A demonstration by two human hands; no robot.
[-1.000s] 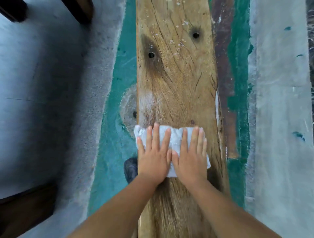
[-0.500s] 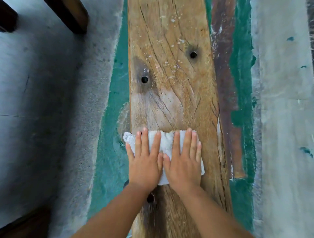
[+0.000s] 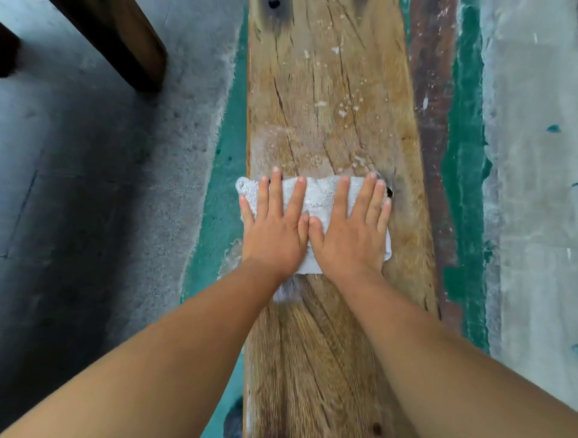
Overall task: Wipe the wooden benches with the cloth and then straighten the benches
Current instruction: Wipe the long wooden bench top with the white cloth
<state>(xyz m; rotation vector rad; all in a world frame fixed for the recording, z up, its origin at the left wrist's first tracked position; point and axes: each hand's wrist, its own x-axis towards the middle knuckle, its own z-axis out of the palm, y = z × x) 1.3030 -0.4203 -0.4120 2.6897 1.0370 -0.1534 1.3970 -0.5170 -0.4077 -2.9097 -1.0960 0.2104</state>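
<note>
Wood, weathered and pale brown, forms the long plank worktop (image 3: 328, 93) that runs up the middle of the head view. Its grain is coarse, it is split by dark lengthwise cracks, and it is dotted with white flecks (image 3: 342, 112). A bored hole (image 3: 274, 3) ringed by a dark stain is seen at the top edge. A second small hole (image 3: 388, 191) lies just beside the right little finger.

A white cloth (image 3: 319, 197) with a nubbly towelling texture is laid folded across the plank, and its left corner overhangs the edge. It is pressed down by the left hand (image 3: 275, 237) and the right hand (image 3: 350, 244). Both hands are flat with fingers straight and slightly spread, and the thumbs almost touch. Nothing is gripped.

Below the plank, a strip of teal paint (image 3: 225, 187) is worn through in patches, and rough grey concrete (image 3: 93, 187) lies to the left of it. A brown streak (image 3: 431, 125) runs along the right side. A dark timber piece (image 3: 125, 40) slants across the upper left corner.

Compared with half a second ago, the cloth and hands have been drawn back toward the person, so more cracked wood is shown between the cloth and the stained hole. The small hole by the right fingers, not visible then, is now exposed. The flat, side-by-side pose of the hands is unchanged.
</note>
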